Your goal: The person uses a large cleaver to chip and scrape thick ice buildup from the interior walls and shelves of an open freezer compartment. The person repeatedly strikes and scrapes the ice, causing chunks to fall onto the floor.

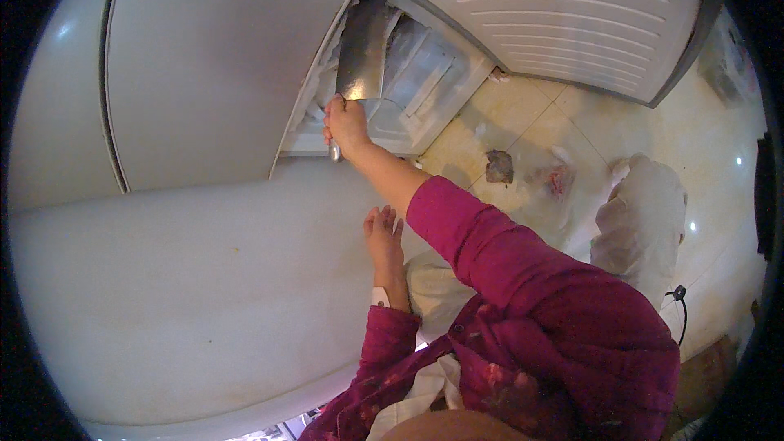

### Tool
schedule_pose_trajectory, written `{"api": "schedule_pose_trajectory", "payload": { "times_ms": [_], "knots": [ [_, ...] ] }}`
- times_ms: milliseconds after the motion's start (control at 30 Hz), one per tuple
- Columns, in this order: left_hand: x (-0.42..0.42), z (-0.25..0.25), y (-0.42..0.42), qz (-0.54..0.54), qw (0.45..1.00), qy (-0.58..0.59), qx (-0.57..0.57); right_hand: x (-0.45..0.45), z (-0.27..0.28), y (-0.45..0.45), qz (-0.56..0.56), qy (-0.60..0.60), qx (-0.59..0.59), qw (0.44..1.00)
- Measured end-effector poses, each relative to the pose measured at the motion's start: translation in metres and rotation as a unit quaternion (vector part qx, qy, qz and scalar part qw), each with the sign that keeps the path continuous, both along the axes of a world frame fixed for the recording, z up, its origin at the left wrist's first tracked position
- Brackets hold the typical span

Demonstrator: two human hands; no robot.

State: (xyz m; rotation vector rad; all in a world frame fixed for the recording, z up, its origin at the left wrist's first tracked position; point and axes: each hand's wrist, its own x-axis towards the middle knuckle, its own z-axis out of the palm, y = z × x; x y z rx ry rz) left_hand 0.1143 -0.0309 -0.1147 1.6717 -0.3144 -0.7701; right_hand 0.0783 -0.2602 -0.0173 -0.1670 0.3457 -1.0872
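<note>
My right hand (348, 125) grips the metal handle of a wide-bladed cleaver (361, 49). The blade reaches into the open lower compartment of a refrigerator (407, 67). White ice or frost (312, 101) lines the compartment's wall beside the blade; whether the blade touches it I cannot tell. My left hand (384, 226) is empty with its fingers apart and bent, close to the pale side panel of the refrigerator (214, 282). It lies below my right forearm in the view.
The ribbed inner face of the open door (563, 18) stands at the upper right. On the tiled floor (527, 104) lie a dark block (499, 166), a clear plastic bag with something red inside (557, 180) and a pale plastic bag (643, 214). A black plug with cord (678, 294) is at right.
</note>
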Motion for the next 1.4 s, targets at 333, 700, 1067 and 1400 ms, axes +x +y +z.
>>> {"api": "schedule_pose_trajectory", "payload": {
  "times_ms": [333,700,1067,1400],
  "knots": [
    [-0.001,0.0,-0.005,0.007,1.0,0.015,-0.019,0.013,-0.017,-0.01,0.079,0.076,-0.089,0.99],
    [-0.005,-0.012,-0.021,-0.055,0.998,-0.004,-0.02,0.015,-0.024,0.032,0.118,0.137,-0.095,0.979],
    [-0.01,-0.004,-0.03,-0.023,1.0,0.01,-0.007,-0.012,-0.016,-0.01,0.08,0.117,-0.066,0.988],
    [-0.008,-0.003,-0.029,-0.004,1.0,0.012,-0.01,-0.016,-0.021,-0.009,0.031,0.108,-0.036,0.993]
  ]
}}
